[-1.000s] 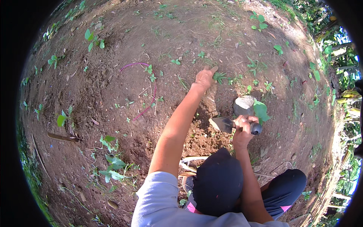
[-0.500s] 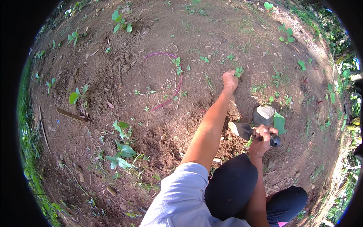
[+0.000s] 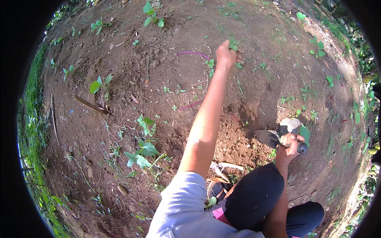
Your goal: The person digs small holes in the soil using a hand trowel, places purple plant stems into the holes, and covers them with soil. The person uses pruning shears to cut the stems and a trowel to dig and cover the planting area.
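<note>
Within right hand [image 3: 291, 144], a trowel [image 3: 269, 139]

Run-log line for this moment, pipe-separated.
left hand: gripping green sprig | right hand: gripping trowel | near trowel: pale-topped stone, green leaf | near left hand: purple strip

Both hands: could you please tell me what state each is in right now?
Left hand: closed, holding a small green plant.
Right hand: closed, holding a trowel.
</note>
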`<state>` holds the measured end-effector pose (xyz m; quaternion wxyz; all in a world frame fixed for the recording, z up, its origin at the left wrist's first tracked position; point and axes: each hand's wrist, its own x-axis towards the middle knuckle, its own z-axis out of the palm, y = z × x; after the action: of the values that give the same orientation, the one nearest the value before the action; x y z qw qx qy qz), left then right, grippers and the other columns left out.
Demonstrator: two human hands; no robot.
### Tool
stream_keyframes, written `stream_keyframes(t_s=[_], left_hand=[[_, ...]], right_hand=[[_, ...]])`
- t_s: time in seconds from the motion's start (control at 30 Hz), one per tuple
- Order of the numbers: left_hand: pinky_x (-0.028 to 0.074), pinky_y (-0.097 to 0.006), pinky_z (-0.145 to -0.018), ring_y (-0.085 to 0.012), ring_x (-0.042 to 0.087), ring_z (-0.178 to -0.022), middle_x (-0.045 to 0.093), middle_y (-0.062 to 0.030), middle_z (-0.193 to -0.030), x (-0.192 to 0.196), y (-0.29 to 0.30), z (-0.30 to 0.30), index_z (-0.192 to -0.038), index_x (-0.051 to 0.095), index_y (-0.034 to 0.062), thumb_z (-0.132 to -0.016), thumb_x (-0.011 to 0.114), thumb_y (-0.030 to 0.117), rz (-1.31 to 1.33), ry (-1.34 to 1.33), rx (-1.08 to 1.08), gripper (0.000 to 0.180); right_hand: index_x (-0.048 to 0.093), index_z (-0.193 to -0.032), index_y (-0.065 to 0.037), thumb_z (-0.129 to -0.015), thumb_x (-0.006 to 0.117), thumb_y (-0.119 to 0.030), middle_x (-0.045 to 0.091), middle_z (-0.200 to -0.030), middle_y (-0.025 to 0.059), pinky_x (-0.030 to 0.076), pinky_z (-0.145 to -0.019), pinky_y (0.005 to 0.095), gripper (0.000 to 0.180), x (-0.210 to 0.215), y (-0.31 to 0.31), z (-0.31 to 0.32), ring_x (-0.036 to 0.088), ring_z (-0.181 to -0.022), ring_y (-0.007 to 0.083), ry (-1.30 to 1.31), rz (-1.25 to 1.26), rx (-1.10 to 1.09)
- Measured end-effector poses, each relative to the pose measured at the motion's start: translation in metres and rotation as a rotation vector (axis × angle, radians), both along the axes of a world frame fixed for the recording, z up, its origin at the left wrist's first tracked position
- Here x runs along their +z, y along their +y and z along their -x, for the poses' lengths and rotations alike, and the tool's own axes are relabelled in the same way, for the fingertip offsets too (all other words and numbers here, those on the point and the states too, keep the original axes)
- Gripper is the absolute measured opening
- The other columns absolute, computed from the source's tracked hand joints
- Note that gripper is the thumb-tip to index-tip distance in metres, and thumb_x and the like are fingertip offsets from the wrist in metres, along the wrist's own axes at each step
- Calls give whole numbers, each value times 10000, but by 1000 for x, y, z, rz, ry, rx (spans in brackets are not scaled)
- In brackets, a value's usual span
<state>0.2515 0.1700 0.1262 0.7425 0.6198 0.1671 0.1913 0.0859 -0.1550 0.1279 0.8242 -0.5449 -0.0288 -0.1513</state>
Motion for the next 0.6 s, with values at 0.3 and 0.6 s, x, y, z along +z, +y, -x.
stream_keyframes(t_s=[0.3, 0.6], left_hand=[[508, -397, -820, -286, 658, -865, 675, -112, -927, -91, 73, 50, -991, 709, 145, -661, 794, 218, -1018, 411, 213, 348], [456, -289, -697, -121, 547, -742, 673, 3, -843, -95, 92, 38, -977, 696, 76, -796, 731, 149, -133, 278, 418, 199]], right_hand=[[433, -865, -71, -771, 519, 0, 381, -619, 29, 364, -479, 285, 146, 6, 14, 1, 389, -510, 140, -100, 56, -18], [429, -888, -47, -769, 539, -11, 439, -621, 63, 375, -505, 289, 165, 10, 15, 1, 420, -512, 155, -47, 28, -15]])
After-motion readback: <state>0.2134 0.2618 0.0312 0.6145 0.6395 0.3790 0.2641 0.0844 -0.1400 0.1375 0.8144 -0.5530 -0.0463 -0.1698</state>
